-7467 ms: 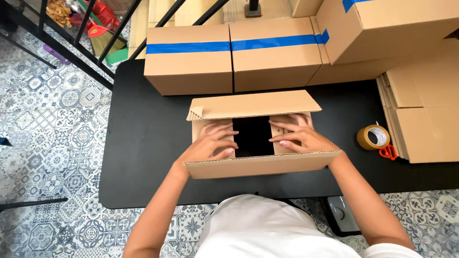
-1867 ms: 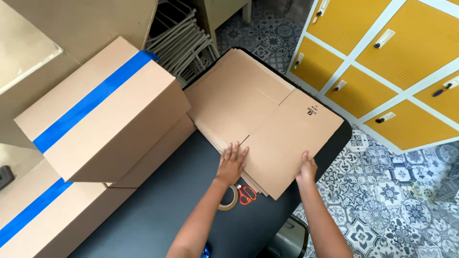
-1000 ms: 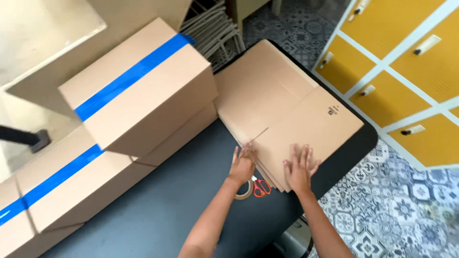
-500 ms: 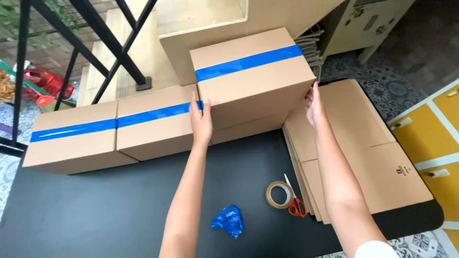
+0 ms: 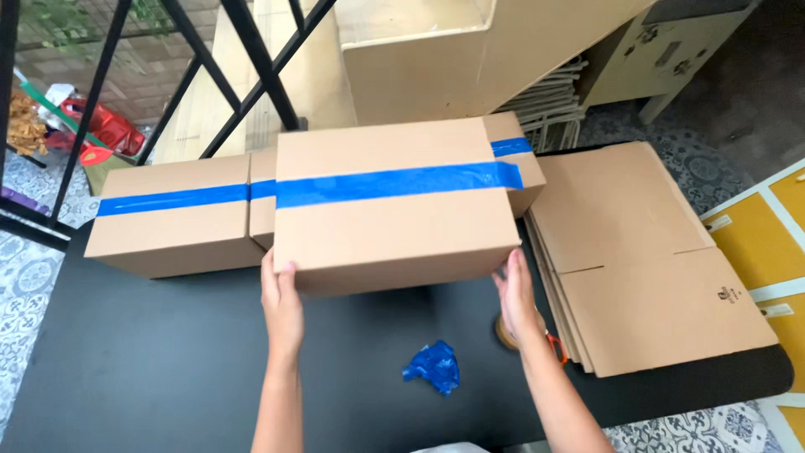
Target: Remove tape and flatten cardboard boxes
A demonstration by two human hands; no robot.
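The left hand [image 5: 282,304] and right hand [image 5: 516,295] gripped a taped box [image 5: 390,205] by its two lower corners, fingers pressed flat against its sides, holding it above the black worktop [image 5: 151,361], in front of other boxes [image 5: 172,218], beside flat cardboard [image 5: 646,260]

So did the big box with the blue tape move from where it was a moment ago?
Yes. The taped box has come off the other boxes and nearer the person, between the left hand and right hand, above the black table.
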